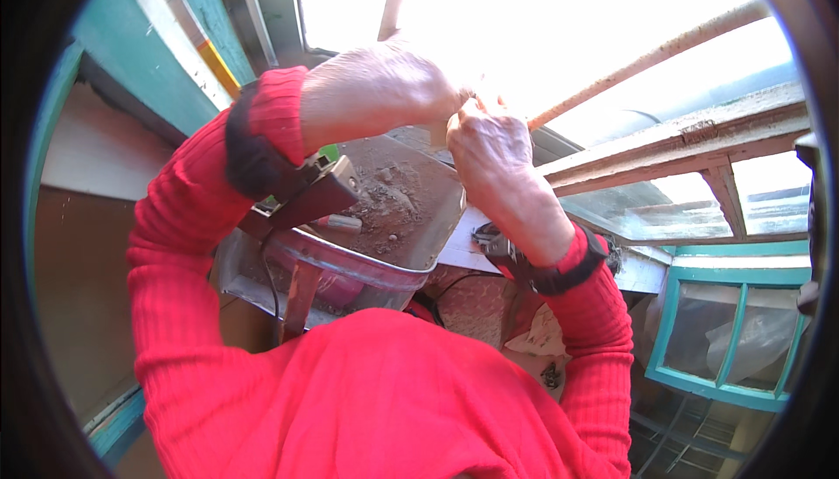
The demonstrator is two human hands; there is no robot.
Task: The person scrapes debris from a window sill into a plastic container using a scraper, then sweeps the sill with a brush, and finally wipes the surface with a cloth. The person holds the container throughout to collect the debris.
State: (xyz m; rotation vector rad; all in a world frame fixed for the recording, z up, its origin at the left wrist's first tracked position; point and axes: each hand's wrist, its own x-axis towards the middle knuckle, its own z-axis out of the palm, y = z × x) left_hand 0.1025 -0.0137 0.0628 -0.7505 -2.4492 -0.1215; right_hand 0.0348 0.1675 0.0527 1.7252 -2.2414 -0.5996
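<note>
My left hand and my right hand are raised together in front of the bright window opening, their fingers meeting. Strong glare washes out the fingertips. A small tan flat piece shows just under the left hand, beside the right one; whether either hand grips it cannot be made out. Below the hands stands a worn tub holding dry soil with small lumps and a pale, short cylindrical object. Dark straps with devices circle both red sleeves at the wrists.
Rusty bars slant across the opening. A weathered wooden window frame is at the right, with a turquoise glazed sash below. Turquoise boards line the left. A brown upright strip stands against the tub's near side.
</note>
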